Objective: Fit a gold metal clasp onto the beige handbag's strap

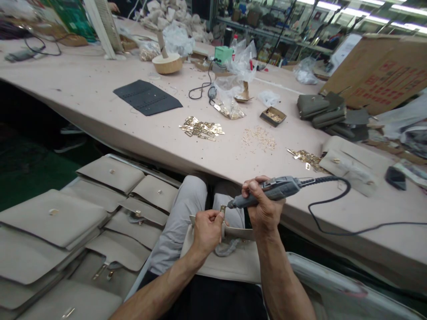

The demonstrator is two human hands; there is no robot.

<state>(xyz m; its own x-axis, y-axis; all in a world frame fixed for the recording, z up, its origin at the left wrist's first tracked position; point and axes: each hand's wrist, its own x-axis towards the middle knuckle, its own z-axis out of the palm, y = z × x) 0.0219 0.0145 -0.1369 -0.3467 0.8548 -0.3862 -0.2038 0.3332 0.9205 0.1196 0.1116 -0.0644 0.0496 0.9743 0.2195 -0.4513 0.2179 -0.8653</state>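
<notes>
Right hand (263, 212) is clenched around the electric screwdriver (275, 190), held level just below the table edge, above my lap. Its tip touches the small brass fitting (223, 207). Left hand (207, 229) pinches that fitting between thumb and fingertips, and the fitting sits at the top edge of the beige bag (233, 264). The bag lies across my thighs, with both hands over it.

The screwdriver's black cord (333, 229) loops off the rear of the tool, over the table edge and away to the right.

On the pink table (100, 111):
- a pile of brass fittings (202, 128), mid-table
- loose small screws (258, 138) just right of that pile
- a small open box (272, 115) of the same screws behind them
- a dark leather panel (147, 97) lying flat, further left
- a stack of grey wallets (320, 112) far right, near a cardboard box (383, 71)
- more brass pieces (305, 156) beside a beige flap (350, 165) near the edge

To my left, below table level, overlapping beige bags (50, 218) are stacked flat, flaps up. Several have fittings on them; I can't make out the detail.
</notes>
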